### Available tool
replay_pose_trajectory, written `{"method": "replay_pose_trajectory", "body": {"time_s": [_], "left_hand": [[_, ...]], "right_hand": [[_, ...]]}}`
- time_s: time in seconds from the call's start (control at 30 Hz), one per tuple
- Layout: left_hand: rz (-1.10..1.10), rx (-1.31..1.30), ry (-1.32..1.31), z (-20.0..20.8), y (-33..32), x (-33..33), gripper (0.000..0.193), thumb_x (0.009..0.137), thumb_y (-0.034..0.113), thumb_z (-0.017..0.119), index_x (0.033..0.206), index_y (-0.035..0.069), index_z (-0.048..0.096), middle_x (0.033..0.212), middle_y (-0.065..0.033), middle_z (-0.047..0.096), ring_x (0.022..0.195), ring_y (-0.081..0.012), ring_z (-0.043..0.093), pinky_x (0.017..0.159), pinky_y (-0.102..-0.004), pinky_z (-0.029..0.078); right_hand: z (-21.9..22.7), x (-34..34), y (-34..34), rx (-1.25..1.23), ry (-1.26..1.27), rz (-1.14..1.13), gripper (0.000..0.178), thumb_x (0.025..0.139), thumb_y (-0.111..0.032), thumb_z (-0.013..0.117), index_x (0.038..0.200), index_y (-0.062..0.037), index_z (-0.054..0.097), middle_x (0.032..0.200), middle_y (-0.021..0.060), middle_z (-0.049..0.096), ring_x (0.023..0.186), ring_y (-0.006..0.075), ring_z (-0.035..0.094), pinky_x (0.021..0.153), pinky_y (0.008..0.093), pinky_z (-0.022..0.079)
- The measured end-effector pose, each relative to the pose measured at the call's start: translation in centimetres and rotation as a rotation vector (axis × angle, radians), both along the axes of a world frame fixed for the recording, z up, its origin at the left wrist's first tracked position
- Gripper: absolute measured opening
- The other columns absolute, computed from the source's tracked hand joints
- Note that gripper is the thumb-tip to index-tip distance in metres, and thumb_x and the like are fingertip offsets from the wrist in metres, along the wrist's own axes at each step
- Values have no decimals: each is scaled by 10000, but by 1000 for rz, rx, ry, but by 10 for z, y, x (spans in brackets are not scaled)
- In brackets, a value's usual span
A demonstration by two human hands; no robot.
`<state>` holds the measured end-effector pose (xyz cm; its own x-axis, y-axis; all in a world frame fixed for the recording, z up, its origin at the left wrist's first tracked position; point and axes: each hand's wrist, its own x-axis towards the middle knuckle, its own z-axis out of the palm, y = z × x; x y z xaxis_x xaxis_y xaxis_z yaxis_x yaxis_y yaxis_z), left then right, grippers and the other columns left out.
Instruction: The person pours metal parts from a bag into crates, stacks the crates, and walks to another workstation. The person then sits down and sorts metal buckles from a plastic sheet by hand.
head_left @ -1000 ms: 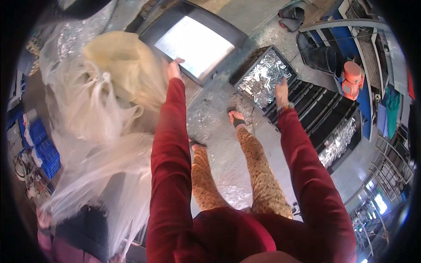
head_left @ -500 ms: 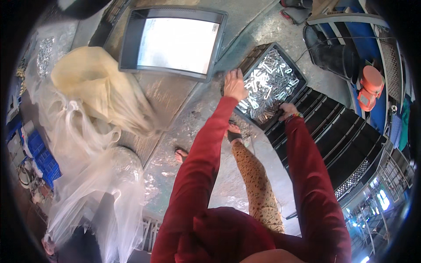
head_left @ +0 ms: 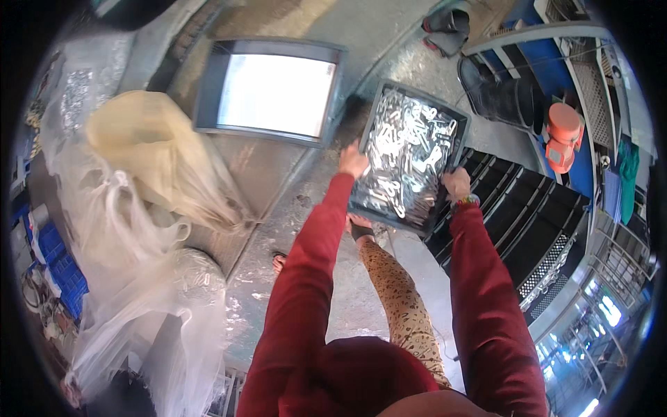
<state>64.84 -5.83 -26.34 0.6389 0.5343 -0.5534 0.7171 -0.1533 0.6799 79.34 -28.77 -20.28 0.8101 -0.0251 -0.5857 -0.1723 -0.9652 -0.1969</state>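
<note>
A dark plastic crate full of shiny, small metal parts is between my hands. My left hand grips its left rim, fingers closed over the edge. On the right rim, toward the near corner, my right hand is closed as well. The parts look like flat, elongated pieces with holes; their exact kind is too blurred to tell. Darker, brownish pieces lie in the crate's near right corner. The crate's underside is hidden, so I cannot tell how far it is off the floor.
Another dark crate with a bright white bottom stands at the far left. Left of me are a yellowish sack and clear plastic bags. Stacked black crates stand right, near an orange object and black boots.
The crate of metal parts has turned and shifted a little left, away from the black stack. My left hand moved down and left with its rim. The whole view has also shifted slightly.
</note>
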Motion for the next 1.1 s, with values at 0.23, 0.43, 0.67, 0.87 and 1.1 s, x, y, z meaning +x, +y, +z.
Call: {"method": "replay_pose_trajectory", "body": {"time_s": [0.23,0.43,0.67,0.87,1.1], "left_hand": [[299,-87,-58,175,-25,-148,565,611,48,447,1170,-22,399,1012,-277,516,987,-390,481,868,-380,357],[742,-133,-99,307,-54,-326,528,597,-7,448,1125,9,451,785,-70,525,756,-149,495,705,-252,396],[1125,126,-152,432,-116,-474,386,574,-14,427,951,-4,512,682,-171,553,577,-233,535,558,-329,426],[1670,-157,-212,459,-157,-536,431,588,-32,452,1017,-19,491,709,-35,533,585,-110,481,509,-231,394],[1714,86,-211,411,-119,-559,476,628,93,486,1083,-18,401,888,-264,549,880,-386,534,764,-392,405]], "right_hand": [[180,-117,31,196,-60,212,367,658,-94,526,992,52,487,838,268,562,841,389,540,710,406,435],[287,-232,56,126,59,681,373,637,-123,618,954,14,477,792,235,563,733,372,555,624,403,457],[390,-340,121,509,189,1210,486,706,-41,503,1148,63,331,922,332,487,804,444,497,673,447,408],[443,-440,197,640,262,1483,555,741,-25,471,1237,-24,221,814,286,505,708,440,513,604,462,406],[391,-512,303,399,10,2082,585,770,-115,441,1306,-179,214,779,249,559,713,407,543,643,483,428]]}}
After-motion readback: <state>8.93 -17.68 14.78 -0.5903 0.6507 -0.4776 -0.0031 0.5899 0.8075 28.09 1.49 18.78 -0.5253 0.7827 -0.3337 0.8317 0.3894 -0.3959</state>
